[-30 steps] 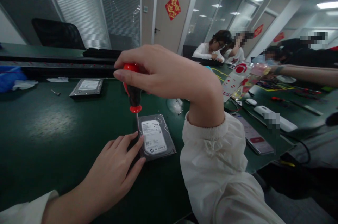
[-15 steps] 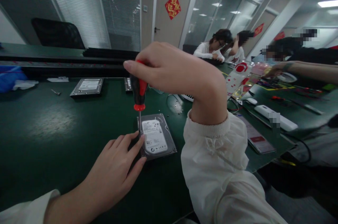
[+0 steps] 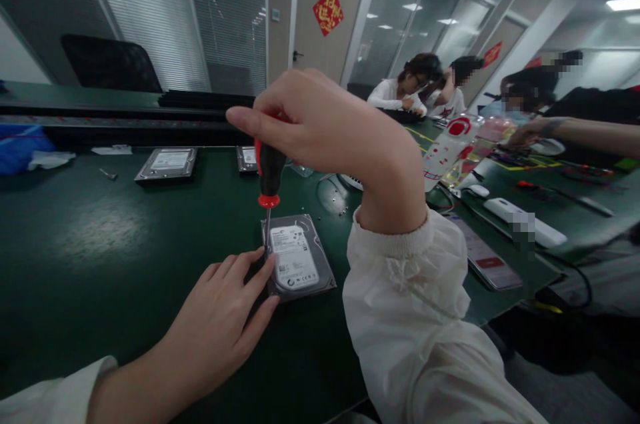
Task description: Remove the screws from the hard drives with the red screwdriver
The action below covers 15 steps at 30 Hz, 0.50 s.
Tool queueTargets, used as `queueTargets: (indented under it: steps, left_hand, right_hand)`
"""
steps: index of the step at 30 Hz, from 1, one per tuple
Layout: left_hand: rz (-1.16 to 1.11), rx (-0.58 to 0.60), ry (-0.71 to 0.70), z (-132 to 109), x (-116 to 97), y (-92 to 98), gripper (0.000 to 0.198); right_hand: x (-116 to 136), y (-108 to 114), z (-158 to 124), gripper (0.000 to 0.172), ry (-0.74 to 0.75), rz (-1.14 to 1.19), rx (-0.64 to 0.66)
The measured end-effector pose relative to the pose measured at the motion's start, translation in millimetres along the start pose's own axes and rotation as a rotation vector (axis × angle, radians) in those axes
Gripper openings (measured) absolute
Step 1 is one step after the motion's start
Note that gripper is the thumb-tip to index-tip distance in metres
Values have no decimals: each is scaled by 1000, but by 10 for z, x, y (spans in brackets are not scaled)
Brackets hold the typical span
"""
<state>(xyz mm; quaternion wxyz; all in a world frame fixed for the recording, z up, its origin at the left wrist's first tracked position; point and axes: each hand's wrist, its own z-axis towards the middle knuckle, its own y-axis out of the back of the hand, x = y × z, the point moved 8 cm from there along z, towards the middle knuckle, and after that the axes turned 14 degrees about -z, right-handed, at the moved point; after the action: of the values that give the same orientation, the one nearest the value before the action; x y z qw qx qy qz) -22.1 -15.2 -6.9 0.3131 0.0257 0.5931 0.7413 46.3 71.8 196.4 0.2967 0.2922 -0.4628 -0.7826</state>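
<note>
A grey hard drive (image 3: 299,257) with a white label lies flat on the dark green table (image 3: 100,237). My left hand (image 3: 220,317) rests open on the table, its fingertips pressed against the drive's left edge. Above it, my right hand (image 3: 325,137) is closed round the top of a red and black screwdriver (image 3: 269,177). The screwdriver stands upright, and its thin shaft comes down at the drive's left side, beside my left fingertips. Both arms wear white sleeves.
Two more hard drives (image 3: 167,164) (image 3: 247,159) lie further back. Small loose screws (image 3: 336,201) are scattered behind the near drive. A white bottle with red marks (image 3: 450,151), a phone (image 3: 483,254) and white devices (image 3: 525,221) sit to the right. Other people work along the right side.
My right hand has turned on the screwdriver handle and shifted slightly right, bringing the tool more upright. My left hand and the drive have stayed in place.
</note>
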Motion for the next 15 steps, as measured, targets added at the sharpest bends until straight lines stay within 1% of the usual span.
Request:
queueTargets:
  steps: [1, 3, 6, 8, 11, 13, 15]
  left_hand:
    - [2, -2, -5, -1, -3, 1, 50]
    - [5, -5, -14, -6, -7, 5, 50]
    - [7, -2, -13, -17, -7, 7, 50]
    - [6, 2, -7, -22, -2, 6, 49]
    - [1, 9, -6, -24, 2, 1, 49]
    - [-1, 13, -3, -24, 5, -2, 50]
    - [-2, 16, 6, -24, 10, -4, 50]
  right_hand:
    - [-15, -11, -7, 46, -30, 4, 18]
    - [-33, -26, -20, 39, -73, 5, 52]
    - [-22, -5, -19, 29, -68, -31, 49]
    - [-20, 17, -14, 33, -60, -65, 35]
    - [-19, 13, -19, 48, -57, -68, 57]
    - [-8, 8, -29, 51, -61, -55, 72]
    - [8, 4, -33, 47, -66, -56, 80]
